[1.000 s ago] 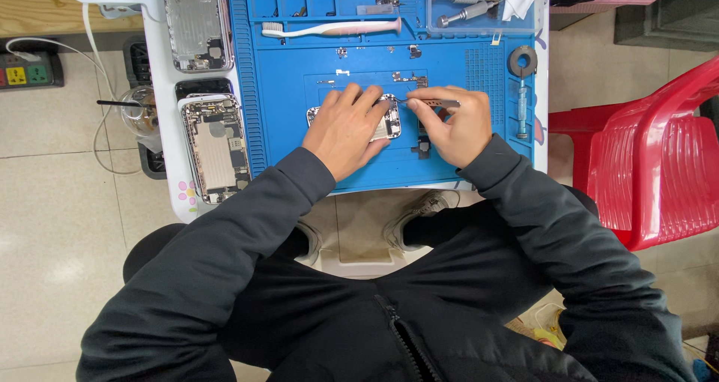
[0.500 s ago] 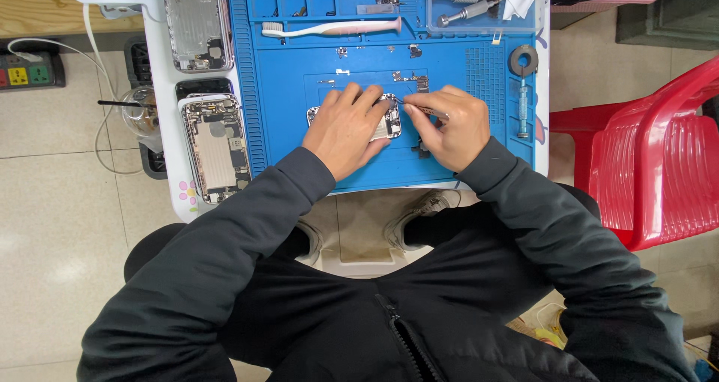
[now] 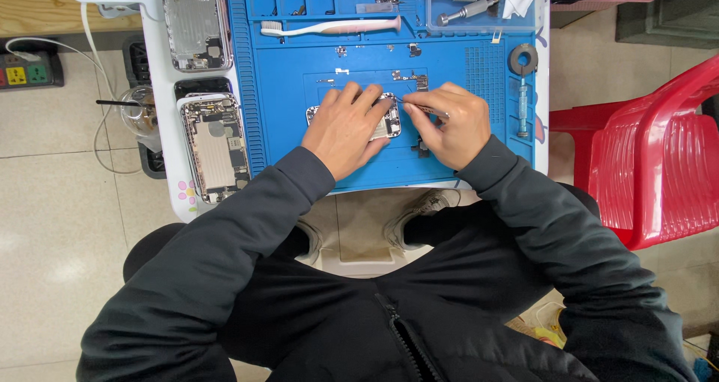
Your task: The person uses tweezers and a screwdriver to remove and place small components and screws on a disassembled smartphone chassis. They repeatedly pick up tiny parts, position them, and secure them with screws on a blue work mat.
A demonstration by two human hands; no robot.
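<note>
My left hand [image 3: 346, 129] lies flat over an opened phone body [image 3: 389, 125] in the middle of the blue work mat [image 3: 281, 112], fingers spread and pressing it down. My right hand [image 3: 449, 124] is just right of the phone, pinching thin metal tweezers [image 3: 422, 108] whose tips point left onto the phone's upper right corner. Most of the phone is hidden under my left hand. Small loose metal parts [image 3: 412, 75] lie on the mat just beyond my fingers.
Two opened phone housings [image 3: 216, 146] [image 3: 193, 24] lie on the white table left of the mat. A white toothbrush [image 3: 329, 27] and screwdrivers [image 3: 468, 10] lie at the mat's far edge. A tape roll [image 3: 523, 58] sits at right. A red plastic chair [image 3: 651, 157] stands right; a power strip [image 3: 26, 73] left.
My right hand has shifted slightly, bringing the tweezer tips onto the phone's upper right corner. My left hand stays on the phone.
</note>
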